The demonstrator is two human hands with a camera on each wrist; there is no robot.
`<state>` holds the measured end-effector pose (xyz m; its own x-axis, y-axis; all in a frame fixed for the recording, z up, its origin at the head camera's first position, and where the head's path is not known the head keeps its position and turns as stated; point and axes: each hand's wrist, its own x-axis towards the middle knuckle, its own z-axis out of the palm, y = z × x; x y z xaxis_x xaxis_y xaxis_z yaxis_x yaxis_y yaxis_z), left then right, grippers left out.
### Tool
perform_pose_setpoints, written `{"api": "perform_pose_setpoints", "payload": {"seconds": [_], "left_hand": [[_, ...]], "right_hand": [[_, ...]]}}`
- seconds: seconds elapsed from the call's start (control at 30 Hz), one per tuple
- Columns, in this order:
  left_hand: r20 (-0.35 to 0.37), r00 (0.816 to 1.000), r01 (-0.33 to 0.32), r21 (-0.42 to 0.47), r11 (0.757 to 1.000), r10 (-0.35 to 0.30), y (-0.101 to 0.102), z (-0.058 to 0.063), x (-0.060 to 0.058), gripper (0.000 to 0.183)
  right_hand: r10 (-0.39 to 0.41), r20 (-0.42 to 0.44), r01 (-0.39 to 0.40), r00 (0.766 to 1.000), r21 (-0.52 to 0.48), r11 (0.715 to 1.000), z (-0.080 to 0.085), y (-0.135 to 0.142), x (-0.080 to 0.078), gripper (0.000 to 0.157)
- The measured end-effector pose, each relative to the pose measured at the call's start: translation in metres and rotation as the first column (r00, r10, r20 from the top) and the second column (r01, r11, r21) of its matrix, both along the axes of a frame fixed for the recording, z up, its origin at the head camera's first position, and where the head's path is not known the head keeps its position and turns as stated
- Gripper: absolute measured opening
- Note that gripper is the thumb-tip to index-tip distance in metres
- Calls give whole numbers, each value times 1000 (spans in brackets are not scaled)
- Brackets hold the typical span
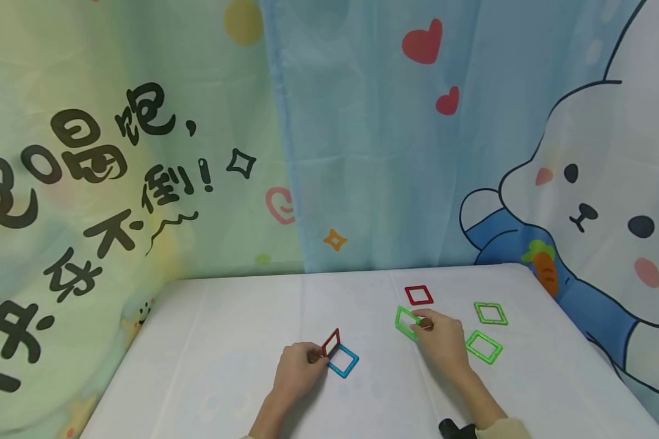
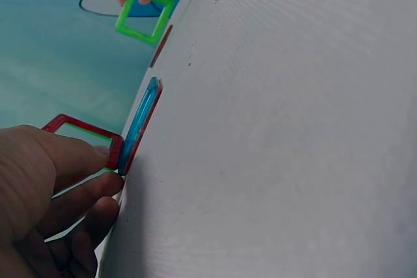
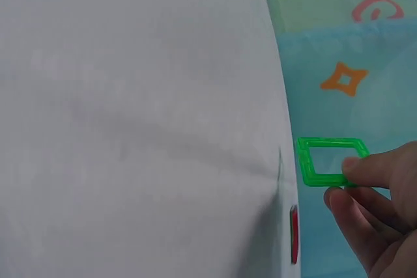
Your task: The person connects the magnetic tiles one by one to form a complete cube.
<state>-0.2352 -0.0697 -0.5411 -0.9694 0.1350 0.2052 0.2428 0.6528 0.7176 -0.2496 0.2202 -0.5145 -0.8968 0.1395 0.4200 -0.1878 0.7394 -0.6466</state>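
Note:
My left hand (image 1: 299, 369) pinches a red square frame tile (image 2: 85, 124) between thumb and fingers, and a thin green edge shows along it in the left wrist view. That tile stands tilted up at the edge of a blue square frame tile (image 1: 351, 367), which lies flat on the table with a red edge (image 2: 135, 151) visible under it. Farther right, my right hand (image 1: 445, 344) holds a green square frame tile (image 3: 326, 180) by one side, thumb on top and fingers beneath. In the right wrist view this green tile shows raised above the table surface.
A red frame tile (image 1: 421, 302) lies flat just beyond my right hand. To its right are two green frame tiles, one farther back (image 1: 493, 322) and one nearer (image 1: 478, 355). The white-covered table (image 1: 214, 353) ends against a printed curtain (image 1: 362, 152). A black object (image 1: 457, 429) sits by the right sleeve.

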Motion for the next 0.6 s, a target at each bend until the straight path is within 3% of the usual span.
{"api": "perform_pose_setpoints", "payload": {"seconds": [0.37, 0.6], "left_hand": [[2, 1000, -5, -3, 1000, 5, 1, 2, 1, 7], [10, 1000, -9, 6, 1000, 9, 1, 5, 2, 8]], "right_hand": [[94, -53, -93, 994, 7, 996, 11, -39, 7, 26], [135, 30, -136, 990, 37, 990, 17, -59, 13, 24]]}}
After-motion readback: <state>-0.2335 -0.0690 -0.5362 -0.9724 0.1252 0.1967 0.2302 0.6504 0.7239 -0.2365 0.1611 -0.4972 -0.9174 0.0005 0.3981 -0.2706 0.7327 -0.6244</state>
